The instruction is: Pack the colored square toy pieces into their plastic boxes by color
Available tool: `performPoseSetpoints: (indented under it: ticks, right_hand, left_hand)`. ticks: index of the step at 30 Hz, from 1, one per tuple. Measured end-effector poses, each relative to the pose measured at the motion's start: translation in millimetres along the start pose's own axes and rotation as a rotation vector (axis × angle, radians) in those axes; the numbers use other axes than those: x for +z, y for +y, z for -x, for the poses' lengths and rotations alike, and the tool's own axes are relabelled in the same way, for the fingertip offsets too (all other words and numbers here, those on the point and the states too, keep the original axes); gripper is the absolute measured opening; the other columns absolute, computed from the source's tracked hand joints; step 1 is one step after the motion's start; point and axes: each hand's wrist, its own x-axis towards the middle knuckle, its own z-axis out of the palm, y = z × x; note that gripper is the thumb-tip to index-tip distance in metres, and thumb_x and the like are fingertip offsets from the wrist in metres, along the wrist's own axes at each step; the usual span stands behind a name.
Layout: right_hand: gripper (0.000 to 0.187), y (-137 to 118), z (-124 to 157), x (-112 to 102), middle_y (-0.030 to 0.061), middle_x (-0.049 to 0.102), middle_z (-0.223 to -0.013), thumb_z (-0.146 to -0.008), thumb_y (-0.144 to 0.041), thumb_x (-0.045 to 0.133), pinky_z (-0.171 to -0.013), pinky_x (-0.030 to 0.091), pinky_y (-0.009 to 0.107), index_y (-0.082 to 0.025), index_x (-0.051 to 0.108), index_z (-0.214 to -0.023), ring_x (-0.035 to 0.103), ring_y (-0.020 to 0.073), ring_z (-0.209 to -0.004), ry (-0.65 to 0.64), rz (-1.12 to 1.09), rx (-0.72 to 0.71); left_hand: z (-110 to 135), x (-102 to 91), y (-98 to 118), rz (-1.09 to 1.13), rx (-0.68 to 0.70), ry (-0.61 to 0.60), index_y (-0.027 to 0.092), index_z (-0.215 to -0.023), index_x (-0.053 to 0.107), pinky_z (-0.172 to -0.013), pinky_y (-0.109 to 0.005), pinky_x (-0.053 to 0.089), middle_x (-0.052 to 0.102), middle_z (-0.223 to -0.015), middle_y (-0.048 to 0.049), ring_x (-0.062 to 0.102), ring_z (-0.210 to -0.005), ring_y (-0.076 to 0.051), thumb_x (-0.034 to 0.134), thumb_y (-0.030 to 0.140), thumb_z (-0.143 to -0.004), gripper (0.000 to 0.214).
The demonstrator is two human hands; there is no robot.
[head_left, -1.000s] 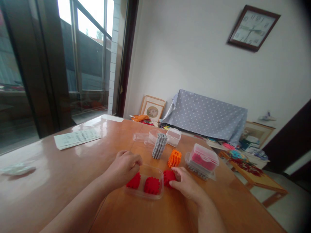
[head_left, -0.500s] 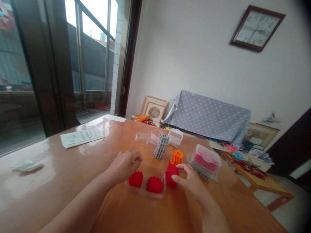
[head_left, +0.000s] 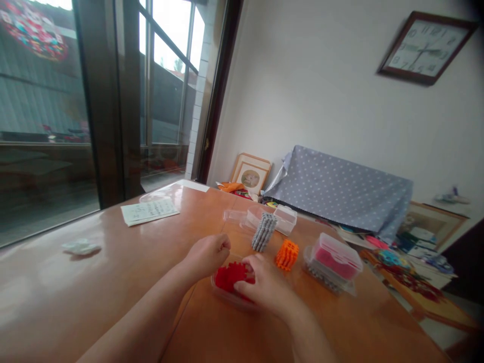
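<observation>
My right hand grips a stack of red gear-shaped plastic pieces over the clear plastic container. Its fingers and thumb are wrapped round the stack's right side. Other red pieces in the container are mostly hidden behind the hand and the stack. At the container's far left edge, my left hand is closed with curled fingers; what it holds, if anything, is hidden. Beyond the hands stand a tall grey stack of gear pieces and a shorter orange stack.
Right of the orange stack, a lidded box with pink-red contents sits on another clear container holding grey pieces. Empty clear containers lie behind the grey stack. Paper sheets and a crumpled whitish wrapper lie on the left of the wooden table.
My right hand has carried the red stack leftward from the table beside the container to over the container. My left hand stays closed at the container's edge. The view has turned slightly left.
</observation>
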Motion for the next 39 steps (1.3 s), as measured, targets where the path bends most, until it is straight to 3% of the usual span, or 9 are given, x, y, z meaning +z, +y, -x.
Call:
performPoseSetpoints:
  ticks: [12, 18, 22, 27, 32, 39]
  right_hand:
    - [0.03, -8.4, -15.3, 18.1, 0.0013, 0.065, -0.09, -0.072, -0.041, 0.081, -0.065, 0.032, 0.027, -0.023, 0.068, -0.091, 0.057, 0.0177, -0.079, -0.077, 0.019, -0.023]
    - [0.043, 3.3, -10.9, 10.8, 0.0045, 0.067, -0.098, -0.079, -0.044, 0.076, -0.073, 0.043, 0.029, -0.024, 0.07, -0.116, 0.061, 0.0197, -0.085, -0.007, -0.102, -0.011]
    - [0.047, 27.2, -1.1, -5.5, 0.0036, 0.066, -0.094, -0.087, -0.046, 0.065, -0.075, 0.048, 0.032, -0.023, 0.065, -0.128, 0.062, 0.02, -0.083, 0.076, -0.191, 0.041]
    - [0.049, 79.0, 16.1, -23.7, 0.0029, 0.066, -0.089, -0.088, -0.05, 0.06, -0.075, 0.051, 0.035, -0.019, 0.065, -0.127, 0.064, 0.0211, -0.08, 0.172, -0.292, 0.163]
    - [0.049, 126.7, 34.7, -26.5, 0.0058, 0.066, -0.091, -0.087, -0.047, 0.058, -0.08, 0.052, 0.04, -0.015, 0.065, -0.123, 0.064, 0.0239, -0.083, 0.283, -0.292, 0.263]
    - [0.059, 138.4, 41.7, -21.0, 0.0117, 0.061, -0.131, -0.076, -0.039, 0.074, -0.107, 0.044, 0.045, -0.02, 0.064, -0.131, 0.058, 0.0296, -0.123, 0.187, -0.255, 0.207]
  left_hand:
    - [2.7, -3.5, 3.4, -0.006, -0.016, -0.001, 0.023, -0.085, 0.067, -0.064, -0.026, 0.038, 0.074, -0.086, -0.0037, 0.066, -0.078, -0.019, 0.049, 0.019, -0.083, 0.018]
    - [4.6, -3.0, 2.7, -0.005, -0.009, 0.004, 0.023, -0.086, 0.066, -0.063, -0.027, 0.037, 0.073, -0.085, -0.0036, 0.066, -0.077, -0.019, 0.049, 0.02, -0.084, 0.018]
    - [6.2, -6.5, 6.4, -0.002, 0.047, 0.012, 0.023, -0.086, 0.066, -0.063, -0.026, 0.037, 0.072, -0.085, -0.0035, 0.065, -0.078, -0.019, 0.05, 0.018, -0.082, 0.017]
    - [9.8, -12.3, 15.4, 0.017, 0.168, -0.04, 0.023, -0.083, 0.068, -0.066, -0.026, 0.038, 0.071, -0.082, -0.0019, 0.063, -0.077, -0.018, 0.052, 0.014, -0.08, 0.019]
    - [9.9, -13.3, 18.6, -0.013, 0.136, -0.037, 0.024, -0.084, 0.069, -0.066, -0.027, 0.037, 0.07, -0.08, -0.0012, 0.062, -0.076, -0.019, 0.051, 0.014, -0.081, 0.021]
    - [5.5, -8.7, 15.1, -0.04, 0.142, -0.019, 0.023, -0.082, 0.067, -0.067, -0.028, 0.036, 0.069, -0.078, -0.0021, 0.061, -0.077, -0.02, 0.051, 0.013, -0.08, 0.019]
